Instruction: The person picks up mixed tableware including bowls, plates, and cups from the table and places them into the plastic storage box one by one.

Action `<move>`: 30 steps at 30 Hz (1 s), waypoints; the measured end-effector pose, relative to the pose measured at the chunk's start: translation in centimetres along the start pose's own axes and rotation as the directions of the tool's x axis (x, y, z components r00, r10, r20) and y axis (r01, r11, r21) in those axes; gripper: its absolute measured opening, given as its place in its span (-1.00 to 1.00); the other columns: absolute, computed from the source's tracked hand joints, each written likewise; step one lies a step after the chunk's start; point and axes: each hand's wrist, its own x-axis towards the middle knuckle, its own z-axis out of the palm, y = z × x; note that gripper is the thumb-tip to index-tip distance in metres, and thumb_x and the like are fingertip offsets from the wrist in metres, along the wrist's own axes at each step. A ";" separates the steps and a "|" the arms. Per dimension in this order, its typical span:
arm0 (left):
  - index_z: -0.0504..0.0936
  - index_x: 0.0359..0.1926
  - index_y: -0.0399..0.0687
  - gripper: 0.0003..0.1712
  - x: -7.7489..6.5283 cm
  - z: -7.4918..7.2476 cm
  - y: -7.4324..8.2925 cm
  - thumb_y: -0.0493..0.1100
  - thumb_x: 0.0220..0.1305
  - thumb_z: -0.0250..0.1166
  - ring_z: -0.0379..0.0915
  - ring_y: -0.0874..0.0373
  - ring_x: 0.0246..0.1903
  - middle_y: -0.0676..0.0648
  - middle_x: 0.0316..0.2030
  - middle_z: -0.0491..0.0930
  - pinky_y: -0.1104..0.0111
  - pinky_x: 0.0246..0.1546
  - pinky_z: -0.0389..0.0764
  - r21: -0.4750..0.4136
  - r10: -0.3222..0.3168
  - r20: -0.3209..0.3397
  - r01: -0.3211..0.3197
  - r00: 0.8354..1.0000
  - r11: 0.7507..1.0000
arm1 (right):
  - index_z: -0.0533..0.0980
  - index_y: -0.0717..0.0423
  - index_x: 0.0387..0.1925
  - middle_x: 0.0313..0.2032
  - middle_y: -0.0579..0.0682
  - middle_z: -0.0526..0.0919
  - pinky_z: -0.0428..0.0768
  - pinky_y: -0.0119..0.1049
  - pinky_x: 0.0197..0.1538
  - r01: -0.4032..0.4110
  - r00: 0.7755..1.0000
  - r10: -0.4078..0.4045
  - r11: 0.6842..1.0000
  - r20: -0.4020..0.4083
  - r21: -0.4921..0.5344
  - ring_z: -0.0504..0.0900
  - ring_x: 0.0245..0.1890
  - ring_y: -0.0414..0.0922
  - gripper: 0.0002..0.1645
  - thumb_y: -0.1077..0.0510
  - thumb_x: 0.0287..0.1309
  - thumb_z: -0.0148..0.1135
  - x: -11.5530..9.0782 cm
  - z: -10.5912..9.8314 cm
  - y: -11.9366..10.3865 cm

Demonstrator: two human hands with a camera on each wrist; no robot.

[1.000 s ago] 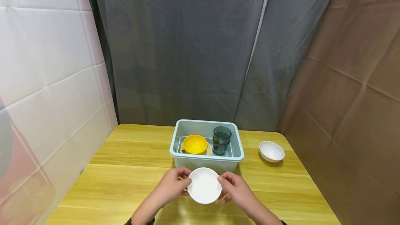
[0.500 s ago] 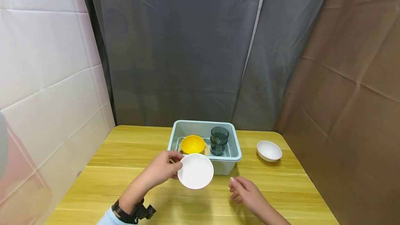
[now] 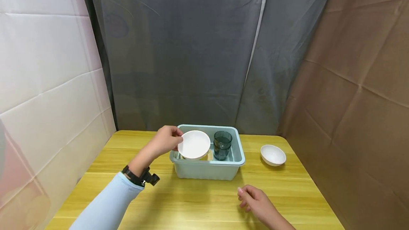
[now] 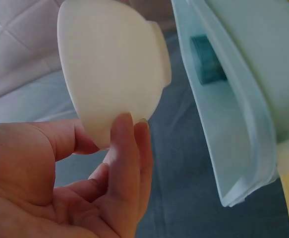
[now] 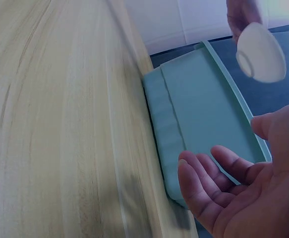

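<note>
My left hand [image 3: 166, 139] pinches the edge of a white bowl [image 3: 194, 144] between thumb and fingers, holding it above the left part of a pale blue-green plastic bin [image 3: 207, 170]. In the left wrist view the bowl [image 4: 109, 64] is tilted, its foot facing the bin [image 4: 243, 114]. Beneath it, the yellow bowl is mostly hidden in the head view. Dark tinted glasses [image 3: 222, 145], stacked, stand at the bin's right side. My right hand [image 3: 257, 203] hangs over the table in front of the bin, fingers loosely curled around nothing, as the right wrist view shows the same hand [image 5: 238, 183].
A second white bowl [image 3: 273, 155] sits on the wooden table [image 3: 191, 205] to the right of the bin. Grey cloth [image 3: 185, 52] hangs behind the table, white cloth [image 3: 48, 63] on the left and brown cloth [image 3: 358, 81] on the right.
Both hands held the white bowl at first; the right hand let go and drew back to the right. The left hand carried the bowl forward and over the bin.
</note>
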 end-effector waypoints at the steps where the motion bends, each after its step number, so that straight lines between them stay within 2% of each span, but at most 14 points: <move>1: 0.75 -0.03 -0.30 -0.83 0.7 0.0 0.0 -0.27 0.49 0.35 0.70 0.02 -0.37 -0.19 -0.22 0.68 0.07 -0.15 0.85 0.016 -0.010 -0.002 0.010 1.000 1.000 | 0.59 0.33 -0.08 -0.18 0.10 0.69 0.77 -0.14 -0.21 -0.006 1.000 0.006 1.000 0.006 0.002 0.72 -0.20 -0.01 -0.47 -0.12 0.70 0.16 0.0 0.0 0.1; 7: 0.77 -0.05 -0.26 -0.84 4.6 0.3 -0.5 -0.23 0.50 0.39 0.71 -0.01 -0.31 -0.20 -0.15 0.70 0.22 -0.16 0.83 0.098 -0.064 -0.009 0.065 0.998 0.993 | 0.58 0.34 -0.07 -0.16 0.10 0.69 0.77 -0.09 -0.18 -0.022 0.998 0.021 1.000 0.053 0.015 0.72 -0.18 -0.01 -0.43 -0.16 0.71 0.14 0.1 -0.3 0.5; 10: 0.79 -0.09 -0.25 -0.85 6.1 0.4 -1.0 -0.24 0.48 0.39 0.71 -0.01 -0.32 -0.20 -0.15 0.72 0.22 -0.16 0.83 0.125 -0.075 -0.018 0.077 0.997 0.989 | 0.58 0.34 -0.05 -0.16 0.10 0.69 0.78 -0.07 -0.18 -0.019 0.997 0.018 1.000 0.069 0.016 0.72 -0.18 -0.01 -0.43 -0.16 0.71 0.14 0.3 -0.5 0.7; 16: 0.79 -0.09 -0.28 -0.85 8.4 0.5 -1.2 -0.27 0.46 0.38 0.73 -0.02 -0.30 -0.21 -0.13 0.73 0.15 -0.11 0.84 0.141 -0.085 -0.003 0.085 0.996 0.986 | 0.59 0.34 -0.03 -0.16 0.09 0.68 0.77 -0.08 -0.19 -0.008 0.997 0.006 1.000 0.083 0.014 0.73 -0.18 0.01 -0.46 -0.13 0.72 0.14 0.4 -0.7 0.9; 24: 0.79 -0.08 -0.30 -0.87 10.9 0.6 -1.3 -0.30 0.46 0.42 0.73 -0.05 -0.27 -0.22 -0.13 0.73 0.04 0.04 0.81 0.180 -0.151 0.028 0.143 0.988 0.973 | 0.56 0.30 -0.09 -0.20 0.05 0.67 0.76 -0.07 -0.20 -0.013 0.995 0.012 1.000 0.103 0.008 0.73 -0.20 0.00 -0.52 -0.09 0.73 0.14 0.6 -0.6 1.3; 26: 0.80 -0.09 -0.29 -0.89 11.4 0.8 -1.4 -0.31 0.45 0.44 0.73 -0.04 -0.29 -0.21 -0.15 0.73 0.06 0.02 0.82 0.203 -0.176 0.034 0.165 0.984 0.965 | 0.56 0.31 -0.10 -0.21 0.05 0.68 0.76 -0.07 -0.20 -0.013 0.994 0.013 1.000 0.108 0.004 0.73 -0.20 0.01 -0.52 -0.09 0.73 0.14 0.6 -0.7 1.4; 30: 0.83 -0.16 -0.23 -0.96 12.5 1.5 -1.6 -0.33 0.44 0.48 0.69 0.03 -0.39 -0.16 -0.23 0.74 0.23 -0.22 0.82 0.304 -0.215 0.018 0.199 0.976 0.931 | 0.57 0.31 -0.08 -0.20 0.05 0.69 0.76 -0.08 -0.20 -0.014 0.993 0.014 1.000 0.119 0.000 0.74 -0.20 0.00 -0.53 -0.08 0.73 0.14 0.6 -0.9 1.5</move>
